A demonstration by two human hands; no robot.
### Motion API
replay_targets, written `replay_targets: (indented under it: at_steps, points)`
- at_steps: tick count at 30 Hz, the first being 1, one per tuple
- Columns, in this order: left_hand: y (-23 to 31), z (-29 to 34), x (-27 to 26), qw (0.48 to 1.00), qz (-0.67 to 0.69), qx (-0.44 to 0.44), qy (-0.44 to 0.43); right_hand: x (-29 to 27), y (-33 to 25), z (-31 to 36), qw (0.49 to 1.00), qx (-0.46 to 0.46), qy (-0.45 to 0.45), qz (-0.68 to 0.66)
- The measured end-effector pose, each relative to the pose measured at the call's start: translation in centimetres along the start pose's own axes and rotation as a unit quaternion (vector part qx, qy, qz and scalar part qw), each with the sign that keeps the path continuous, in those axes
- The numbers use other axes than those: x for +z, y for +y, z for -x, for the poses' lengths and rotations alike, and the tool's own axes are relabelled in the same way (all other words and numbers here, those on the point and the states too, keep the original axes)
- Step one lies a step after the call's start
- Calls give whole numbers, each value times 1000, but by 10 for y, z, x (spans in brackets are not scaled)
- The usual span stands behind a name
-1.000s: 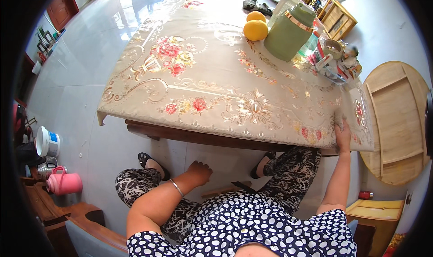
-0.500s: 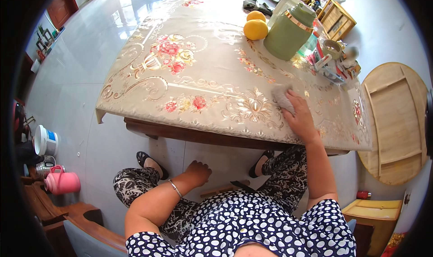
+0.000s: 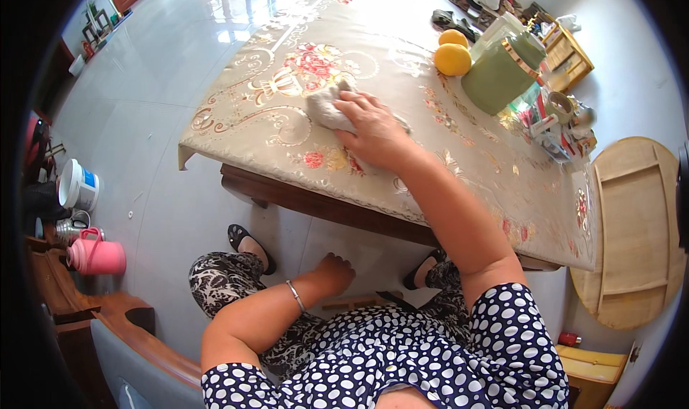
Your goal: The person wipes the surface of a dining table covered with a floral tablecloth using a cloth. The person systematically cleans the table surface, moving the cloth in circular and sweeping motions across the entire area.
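My right hand [image 3: 377,129] presses a crumpled grey cloth [image 3: 328,109] flat against the flowered beige tablecloth [image 3: 247,133], left of the table's middle. The fingers lie over the cloth's right part, beside a printed bunch of red roses. My left hand [image 3: 335,274] hangs above my lap, well below the table edge. Its fingers are curled in and nothing shows in them. A silver bracelet [image 3: 295,295] circles that wrist.
At the table's far right stand a green jug [image 3: 502,72], two orange fruits [image 3: 453,59] and a crowded clear container [image 3: 556,140]. A round wooden board [image 3: 631,229] leans by the right wall. A pink kettle [image 3: 97,254] and a white bucket [image 3: 77,185] are on the left.
My right hand has slid the cloth leftward and farther up the table, from near the right front to the printed roses. My left hand stays over my lap. The whole view has shifted.
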State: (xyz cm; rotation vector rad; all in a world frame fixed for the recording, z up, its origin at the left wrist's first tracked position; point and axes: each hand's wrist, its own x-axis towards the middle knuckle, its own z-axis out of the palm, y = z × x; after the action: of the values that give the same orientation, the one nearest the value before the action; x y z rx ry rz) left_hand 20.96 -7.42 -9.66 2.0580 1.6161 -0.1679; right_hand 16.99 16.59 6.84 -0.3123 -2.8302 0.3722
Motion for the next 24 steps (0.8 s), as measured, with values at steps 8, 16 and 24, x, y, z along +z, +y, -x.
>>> replay_targets:
  at_steps: [8,16,24]
  points:
    - [2,2,-3,999,15,-3,33,49,-96,-93,986,-140,-74,-54]
    - [11,-1,-10,997,58,-10,57,64,-79,-183,990,-110,-89,-8]
    - [16,1,-15,993,101,-23,62,77,-24,-240,999,25,-14,18]
